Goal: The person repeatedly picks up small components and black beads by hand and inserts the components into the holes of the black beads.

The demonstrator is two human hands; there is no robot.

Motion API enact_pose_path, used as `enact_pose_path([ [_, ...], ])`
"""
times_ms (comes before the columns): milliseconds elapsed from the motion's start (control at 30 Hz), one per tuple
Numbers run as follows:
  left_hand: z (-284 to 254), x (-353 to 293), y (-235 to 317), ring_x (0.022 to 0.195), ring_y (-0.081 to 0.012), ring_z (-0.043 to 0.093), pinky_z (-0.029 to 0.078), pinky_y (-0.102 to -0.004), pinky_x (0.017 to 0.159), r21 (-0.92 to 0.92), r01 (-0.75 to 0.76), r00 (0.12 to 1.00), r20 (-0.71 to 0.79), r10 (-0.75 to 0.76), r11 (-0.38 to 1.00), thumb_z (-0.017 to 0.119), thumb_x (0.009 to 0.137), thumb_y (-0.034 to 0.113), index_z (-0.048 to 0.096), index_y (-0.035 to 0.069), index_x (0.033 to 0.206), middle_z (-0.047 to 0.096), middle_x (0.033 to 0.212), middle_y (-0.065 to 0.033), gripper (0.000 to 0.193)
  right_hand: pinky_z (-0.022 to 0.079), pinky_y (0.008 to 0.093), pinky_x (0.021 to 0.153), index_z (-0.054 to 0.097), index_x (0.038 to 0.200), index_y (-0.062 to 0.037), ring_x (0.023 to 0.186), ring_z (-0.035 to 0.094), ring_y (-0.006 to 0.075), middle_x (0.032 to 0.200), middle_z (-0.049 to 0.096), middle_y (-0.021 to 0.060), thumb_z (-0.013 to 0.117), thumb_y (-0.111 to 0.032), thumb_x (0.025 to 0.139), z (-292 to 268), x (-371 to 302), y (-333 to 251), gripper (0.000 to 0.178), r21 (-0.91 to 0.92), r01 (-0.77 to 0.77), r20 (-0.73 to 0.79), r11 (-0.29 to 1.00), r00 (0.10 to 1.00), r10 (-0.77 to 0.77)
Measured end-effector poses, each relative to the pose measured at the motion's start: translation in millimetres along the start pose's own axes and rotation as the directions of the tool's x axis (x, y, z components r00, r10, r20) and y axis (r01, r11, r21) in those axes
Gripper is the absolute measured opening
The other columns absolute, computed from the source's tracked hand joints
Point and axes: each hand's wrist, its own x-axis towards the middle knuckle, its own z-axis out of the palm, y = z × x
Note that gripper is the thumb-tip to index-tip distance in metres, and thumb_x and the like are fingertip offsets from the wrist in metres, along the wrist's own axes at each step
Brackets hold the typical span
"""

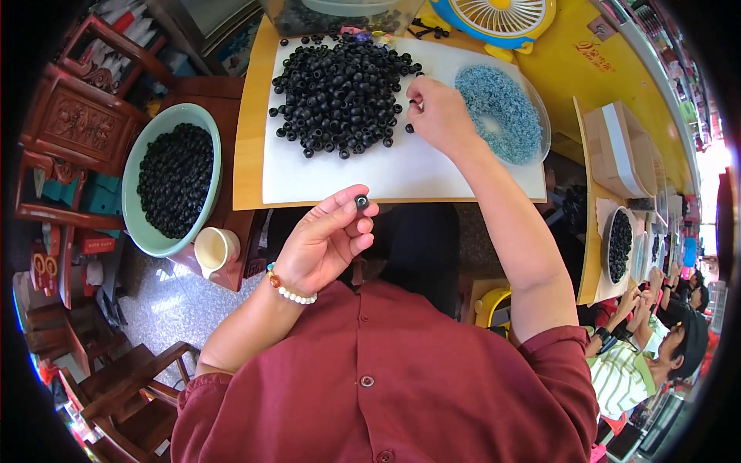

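The person in the dark red shirt is sitting at a wooden table (248, 116) with one white sheet (401, 166) spread on it. The left hand (328, 239) is raised near the body, its thumb and forefinger pinched together on a single black bead (361, 201), which is showing its hole and hanging over the near edge of the sheet; the other fingers are curling loosely beneath. A beaded bracelet (292, 290) is circling that wrist. The right hand (440, 116) is reaching out to the far right edge of one big heap of black beads (340, 92), far too many to count, with its fingertips drawn together at the heap; whether they are gripping a bead I cannot tell. Just right of that hand, one clear dish (540, 108) is holding a ring of small blue beads (498, 112). To the left, off the table, one pale green bowl (135, 166) is sitting full of more black beads, with one cream cup (216, 248) just near of it. At the far edge one yellow and blue fan (498, 19) is lying.
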Motion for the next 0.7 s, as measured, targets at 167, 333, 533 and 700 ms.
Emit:
enact_pose_path([
  [167, 5.3, -12.0, -2.8, 0.080, -0.0136, 0.060, 0.055, -0.0280, 0.073, 0.044, -0.046, 0.999, 0.019, 0.045, 0.998, 0.053, 0.092, 0.010, 0.054, 0.002, 0.117, 0.061, 0.099, -0.0100, 0.026, 0.047, 0.0223, 0.067, 0.063, 0.098, 0.0017, 0.073, 0.059, 0.0086, 0.083, 0.065, 0.0051, 0.064, -0.006, 0.078, -40.8, -37.3, -53.5, 0.022, 0.611, -0.328, 0.221, 0.721, 0.945, 0.242],
  [333, 17.9, -19.6, -12.3, 0.083, -0.0139, 0.061, 0.055, -0.0274, 0.073, 0.096, -0.125, 0.992, 0.027, 0.123, 0.988, 0.054, 0.092, 0.012, 0.056, 0.001, 0.115, 0.063, 0.100, -0.0097, 0.025, 0.048, 0.0230, 0.078, 0.063, 0.098, 0.0040, 0.083, 0.060, 0.0112, 0.090, 0.064, 0.0069, 0.065, 0.000, 0.081, -59.9, -99.6, -109.3, 0.017, 0.918, -0.348, 0.309, 0.191, 0.928, 0.209],
  [533, 27.0, -27.7, -19.1, 0.081, -0.0138, 0.062, 0.056, -0.0279, 0.073, 0.178, -0.164, 0.986, 0.067, 0.154, 0.970, 0.054, 0.092, 0.009, 0.059, 0.000, 0.114, 0.064, 0.095, -0.0080, 0.024, 0.051, 0.0263, 0.074, 0.061, 0.096, 0.0065, 0.080, 0.062, 0.0141, 0.091, 0.065, 0.0112, 0.062, 0.003, 0.083, -64.4, -124.8, -133.0, 0.014, 0.963, -0.268, 0.261, 0.015, 0.950, 0.172],
  [700, 32.9, -36.9, -20.5, 0.078, -0.0137, 0.063, 0.056, -0.0284, 0.073, 0.240, -0.201, 0.979, 0.061, 0.192, 0.950, 0.054, 0.091, 0.008, 0.059, 0.000, 0.113, 0.064, 0.092, -0.0081, 0.024, 0.052, 0.0249, 0.070, 0.061, 0.096, 0.0059, 0.077, 0.062, 0.0132, 0.091, 0.065, 0.0121, 0.062, 0.004, 0.083, -70.1, -128.6, -140.5, 0.013, 0.963, -0.246, 0.232, 0.113, 0.965, 0.125],
])
